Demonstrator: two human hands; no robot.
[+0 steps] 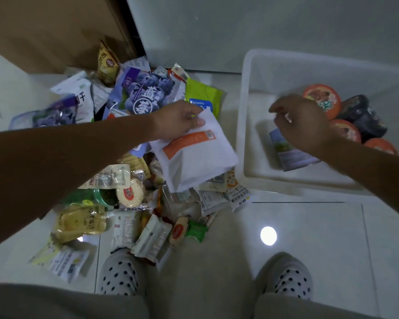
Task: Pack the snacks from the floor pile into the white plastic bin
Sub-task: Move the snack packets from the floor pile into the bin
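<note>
Left hand (177,120): fingers pinched the top of a flat white pouch with an orange label (194,157), above the snack pile (106,178).
Right hand (302,120): fingers were loosely bent, held nothing, over the white plastic bin (245,134).
Bin: orange-lidded round cups (323,100) sat inside.
Writing: "pistachio" on a green bag (203,92).

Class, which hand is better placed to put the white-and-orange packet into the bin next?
Left: the left hand grips the packet beside the bin; the right hand seems empty.
</note>
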